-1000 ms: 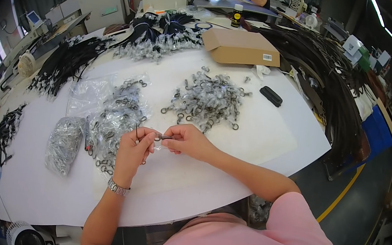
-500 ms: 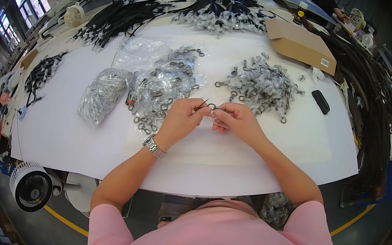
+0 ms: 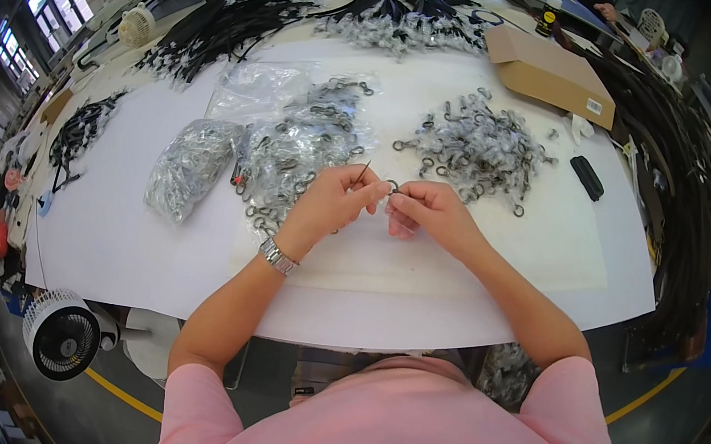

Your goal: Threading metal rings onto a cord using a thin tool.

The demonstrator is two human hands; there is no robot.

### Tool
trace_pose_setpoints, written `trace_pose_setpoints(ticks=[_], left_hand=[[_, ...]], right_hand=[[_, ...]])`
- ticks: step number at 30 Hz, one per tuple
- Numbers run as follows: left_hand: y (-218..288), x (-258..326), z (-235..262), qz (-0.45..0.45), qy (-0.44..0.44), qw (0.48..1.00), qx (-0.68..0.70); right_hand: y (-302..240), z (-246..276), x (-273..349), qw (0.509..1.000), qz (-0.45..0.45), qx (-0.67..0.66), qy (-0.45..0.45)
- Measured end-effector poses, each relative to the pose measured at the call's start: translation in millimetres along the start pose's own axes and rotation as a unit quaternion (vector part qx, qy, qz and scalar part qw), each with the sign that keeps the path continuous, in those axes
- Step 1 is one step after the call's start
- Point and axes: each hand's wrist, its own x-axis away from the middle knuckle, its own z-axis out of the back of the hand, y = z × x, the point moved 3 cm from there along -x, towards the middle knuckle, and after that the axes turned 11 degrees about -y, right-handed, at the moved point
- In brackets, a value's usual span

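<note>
My left hand (image 3: 331, 205) is closed, pinching a thin dark pointed tool (image 3: 364, 172) whose tip sticks up past the fingers. Close against it, my right hand (image 3: 435, 217) grips a small metal ring clasp (image 3: 393, 187) between thumb and fingers. A bit of clear plastic shows under the right fingers; the rest of the clasp is hidden. Just left of the hands lies a pile of metal clasps in clear wrap (image 3: 292, 160). A second pile of wrapped clasps (image 3: 481, 153) sits beyond my right hand.
A full clear plastic bag (image 3: 192, 169) lies at the left. Bundled black straps (image 3: 228, 30) spread across the far side. At the right are an open cardboard box (image 3: 549, 79), a black oblong object (image 3: 587, 178) and long dark strips (image 3: 688, 185). A fan (image 3: 64, 336) stands below the table's left edge.
Both hands have shifted slightly away from me and drawn closer together. The pointed tool now stands more upright, and the ring shows less between the fingers.
</note>
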Motion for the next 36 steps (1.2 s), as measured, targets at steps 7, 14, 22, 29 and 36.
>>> trace_pose_setpoints(ticks=[7,14,22,29,36], left_hand=[[-15,-6,2,-0.053,0.008,0.995,-0.084],[-11,-3,-5,-0.044,-0.012,0.999,-0.028],[-14,-8,-3,-0.073,0.006,0.994,-0.076],[-7,-3,-7,-0.068,-0.03,0.991,-0.108],[-6,-2,-12,-0.113,0.008,0.989,-0.1]], right_hand=[[2,-3,-3,1.0,-0.005,-0.002,-0.011],[6,-4,-2,0.997,0.002,-0.071,-0.025],[2,1,-3,0.999,0.004,-0.032,-0.04],[-1,7,4,0.993,-0.048,-0.074,-0.073],[-3,6,1,0.989,-0.027,-0.108,-0.095]])
